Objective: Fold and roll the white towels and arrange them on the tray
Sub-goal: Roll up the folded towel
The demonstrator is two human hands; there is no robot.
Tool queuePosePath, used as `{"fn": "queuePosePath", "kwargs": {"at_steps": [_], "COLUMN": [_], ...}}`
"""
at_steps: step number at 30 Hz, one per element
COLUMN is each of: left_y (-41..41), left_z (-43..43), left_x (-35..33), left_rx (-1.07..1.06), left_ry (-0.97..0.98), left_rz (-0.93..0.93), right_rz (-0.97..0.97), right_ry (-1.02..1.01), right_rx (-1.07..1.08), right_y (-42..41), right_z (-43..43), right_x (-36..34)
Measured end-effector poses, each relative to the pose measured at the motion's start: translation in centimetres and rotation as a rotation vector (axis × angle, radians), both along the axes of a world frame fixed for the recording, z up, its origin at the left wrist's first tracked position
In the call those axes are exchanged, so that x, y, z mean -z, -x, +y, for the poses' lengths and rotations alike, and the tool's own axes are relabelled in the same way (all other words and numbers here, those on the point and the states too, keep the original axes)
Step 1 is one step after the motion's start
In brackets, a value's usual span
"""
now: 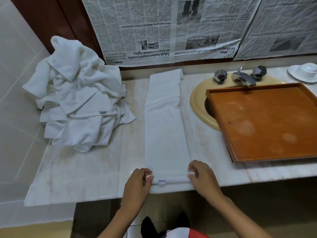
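Observation:
A white towel point(165, 121), folded into a long narrow strip, lies on the marble counter and runs from the near edge to the back wall. Its near end is turned over into a small roll with a label showing. My left hand point(139, 181) pinches the left end of that roll. My right hand point(202, 176) pinches the right end. A heap of crumpled white towels point(77, 97) sits at the back left. The brown wooden tray point(221, 117) rests over the sink on the right, with nothing on it.
A yellow sink point(197, 103) lies under the tray, with a chrome tap point(243, 78) behind it. A white dish point(303, 72) stands at the far right. Newspaper point(154, 28) covers the back wall. Tiled wall closes the left side.

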State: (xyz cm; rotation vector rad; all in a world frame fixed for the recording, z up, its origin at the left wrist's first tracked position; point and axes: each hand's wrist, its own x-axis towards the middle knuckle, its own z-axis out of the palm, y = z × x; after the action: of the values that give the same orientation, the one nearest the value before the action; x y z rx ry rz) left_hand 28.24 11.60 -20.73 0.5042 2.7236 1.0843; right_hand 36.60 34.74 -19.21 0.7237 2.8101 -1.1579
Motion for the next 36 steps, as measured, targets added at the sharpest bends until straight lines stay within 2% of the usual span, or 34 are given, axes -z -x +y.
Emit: {"fn": "queuePosePath", "kwargs": {"at_steps": [5,10,13,19,25,31,33,36], "left_y": [0.3,1.0,1.2,1.9,2.4,2.4,2.5,2.6], "left_z": [-0.8,-2.0,-2.4,-1.2,-0.6,-0.6,-0.4,-0.2], "left_x": [1.1,2.5,2.8,2.1,1.2,0.2,0.0,0.3], "left_rx": [0.100,0.246,0.288,0.235,0.217,0.098,0.086,0.070], "left_ry": [0.036,0.012,0.027,0.052,0.077,-0.032,-0.033,-0.002], "left_rz": [0.215,0.323,0.338,0.386,0.257,-0.024,-0.043,0.057], "right_rz": [0.297,0.387,0.355,0.261,0.121,0.026,0.024,0.023], "right_ry": [-0.382,-0.488,-0.481,-0.439,-0.244,-0.005,-0.007,-0.066], "right_rx": [-0.192,-0.236,-0.283,-0.329,-0.189,-0.027,0.003,0.030], "right_y": [-1.1,-1.8,-2.0,-0.8,0.2,0.4,0.8,1.3], "right_z": [-0.5,-0.5,-0.1,0.9,0.9,0.3,0.2,-0.1], "right_x": [1.6,2.0,2.0,1.4,1.1,0.7,0.7,0.7]}}
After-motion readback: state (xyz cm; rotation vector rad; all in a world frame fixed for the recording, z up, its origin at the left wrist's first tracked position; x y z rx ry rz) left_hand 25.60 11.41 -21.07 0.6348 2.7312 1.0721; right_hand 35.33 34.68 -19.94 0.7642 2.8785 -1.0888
